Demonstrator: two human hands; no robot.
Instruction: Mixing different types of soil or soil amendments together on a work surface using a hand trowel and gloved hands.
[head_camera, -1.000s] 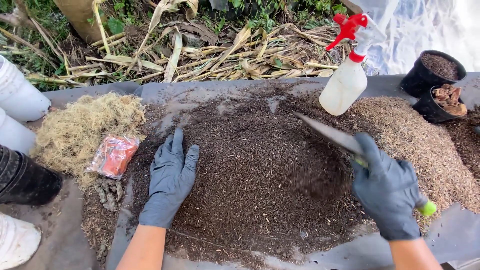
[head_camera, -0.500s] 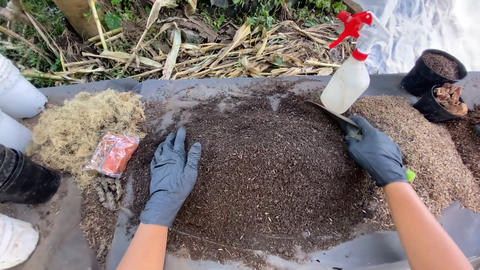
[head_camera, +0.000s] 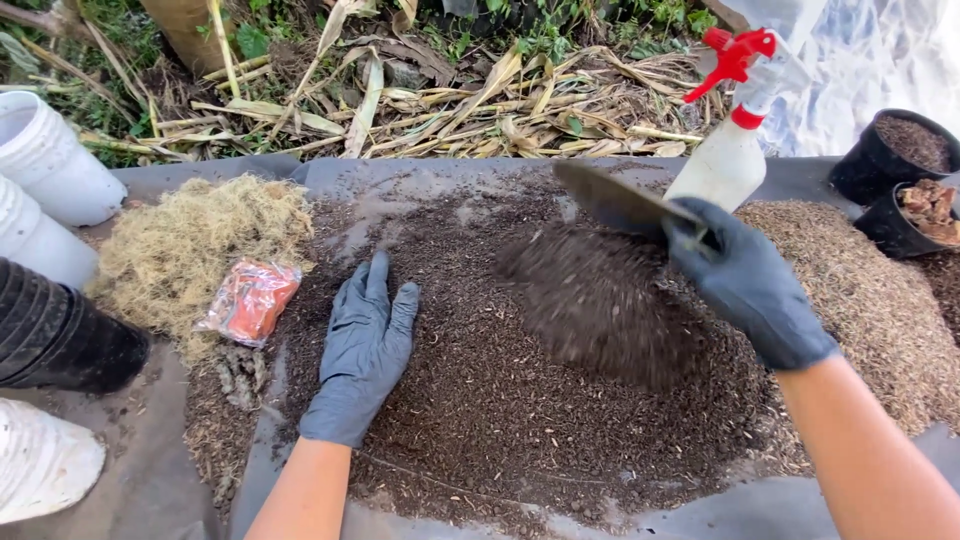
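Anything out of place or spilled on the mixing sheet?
Mostly tidy. One oddity: an orange plastic packet lies crumpled at the edge of the straw-coloured moss pile, beside the dark soil mix. Soil is falling from the trowel in the right hand; the left hand rests flat.

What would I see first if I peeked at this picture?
A big dark heap of crumbly soil spread over the grey sheet in the middle. The right hand in a dark glove tips a metal trowel, spilling soil, while the gloved left hand lies flat on the heap. Behind stands a white spray bottle with a red trigger.
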